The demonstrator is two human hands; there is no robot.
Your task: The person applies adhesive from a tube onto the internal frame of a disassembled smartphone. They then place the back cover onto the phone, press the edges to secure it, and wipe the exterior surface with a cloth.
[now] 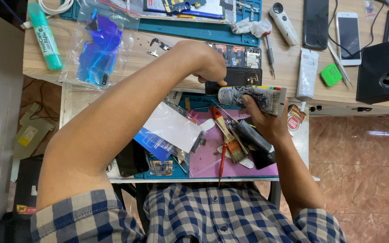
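Observation:
My left hand (205,60) is curled over an opened phone (237,67) whose circuit board shows, lying at the wooden desk's front edge; its fingers press on the phone's dark lower part. My right hand (262,119) grips a crumpled glue tube (253,96), held sideways just below the phone, nozzle end toward the left. Whether the nozzle touches the phone is hidden by my fingers.
An open drawer (293,148) below holds a brush (228,137), a red screwdriver (222,164), a pink mat and loose parts. On the desk (167,72) are a blue back cover in a bag (97,47), a white tube (307,74), a loupe (283,22), two phones (348,36) and a black stand (379,72).

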